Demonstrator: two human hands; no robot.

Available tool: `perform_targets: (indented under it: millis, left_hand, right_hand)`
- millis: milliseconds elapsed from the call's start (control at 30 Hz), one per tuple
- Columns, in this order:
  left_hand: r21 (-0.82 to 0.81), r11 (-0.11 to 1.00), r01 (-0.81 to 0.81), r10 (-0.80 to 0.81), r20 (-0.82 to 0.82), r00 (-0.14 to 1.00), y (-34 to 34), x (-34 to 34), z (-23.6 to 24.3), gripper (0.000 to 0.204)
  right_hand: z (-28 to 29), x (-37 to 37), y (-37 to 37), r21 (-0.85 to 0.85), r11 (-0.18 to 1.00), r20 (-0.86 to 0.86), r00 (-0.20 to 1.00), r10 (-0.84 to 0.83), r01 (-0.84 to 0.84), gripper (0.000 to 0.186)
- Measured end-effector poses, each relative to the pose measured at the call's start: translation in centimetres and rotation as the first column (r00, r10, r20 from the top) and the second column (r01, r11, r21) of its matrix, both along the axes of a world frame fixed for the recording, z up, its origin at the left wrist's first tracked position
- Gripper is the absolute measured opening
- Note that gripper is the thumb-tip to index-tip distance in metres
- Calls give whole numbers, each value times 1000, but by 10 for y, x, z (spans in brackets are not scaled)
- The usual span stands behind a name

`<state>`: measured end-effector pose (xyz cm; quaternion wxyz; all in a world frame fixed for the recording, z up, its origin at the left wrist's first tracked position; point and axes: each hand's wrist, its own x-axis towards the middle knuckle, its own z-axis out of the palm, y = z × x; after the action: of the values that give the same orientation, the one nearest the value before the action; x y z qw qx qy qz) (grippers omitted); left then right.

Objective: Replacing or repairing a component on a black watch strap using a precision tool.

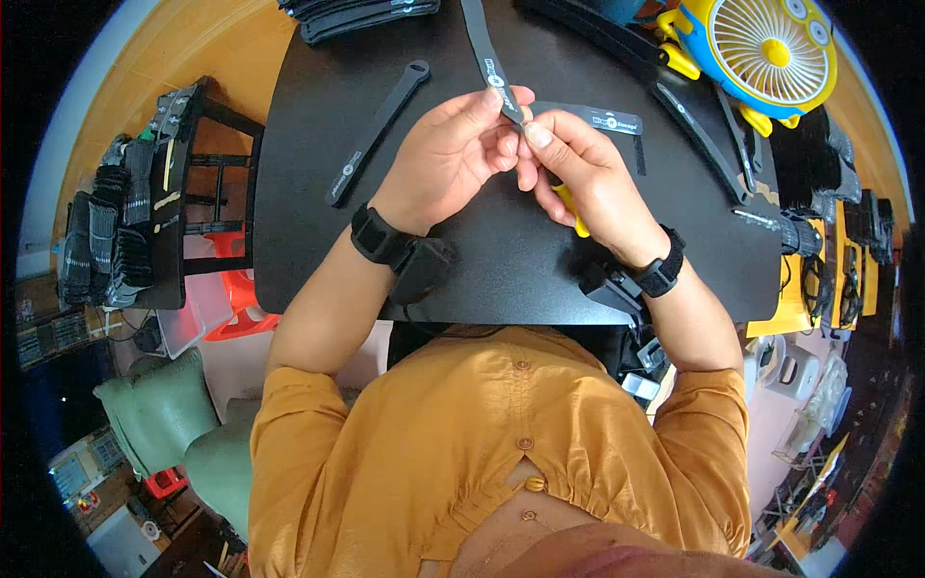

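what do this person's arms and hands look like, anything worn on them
The left hand and right hand are ungloved. Mustard sleeves end near the elbows. Each wrist wears a wide black strap, left strap and right strap, with a dark, boxy device beside it on the inner side.

Before us, over the counter [501, 270], a long strap [479, 39] runs from the far side to our left grip [448, 154] and right grip [595, 183]. Left of them a single strap [376, 137] lies slantwise; behind it, at the far edge, sits a strap stack [361, 15]. A strap section [578, 116] lies just behind our right grip. The fan [766, 53] stands at the far right. Beyond the counter's left edge, a side stand [171, 265] carries strap piles [106, 231].
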<state>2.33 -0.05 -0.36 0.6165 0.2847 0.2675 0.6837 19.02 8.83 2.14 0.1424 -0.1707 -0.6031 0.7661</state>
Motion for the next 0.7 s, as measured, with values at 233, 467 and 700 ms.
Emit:
perform_targets:
  millis: [233, 467, 700]
  left_hand:
    - [-4, 998, -66, 66, 24, 998, 0, 3, -1, 34]
    - [39, 997, -69, 68, 27, 997, -1, -5, 4, 32]
    - [64, 995, -76, 79, -42, 996, 2, -7, 1, 31]
  right_hand:
    - [2, -3, -5, -79, 993, -7, 996, -84, 83, 16]
    - [2, -1, 5, 145, 989, 4, 1000, -27, 26, 12]
    - [1, -1, 1, 354, 931, 48, 993, -112, 88, 13]
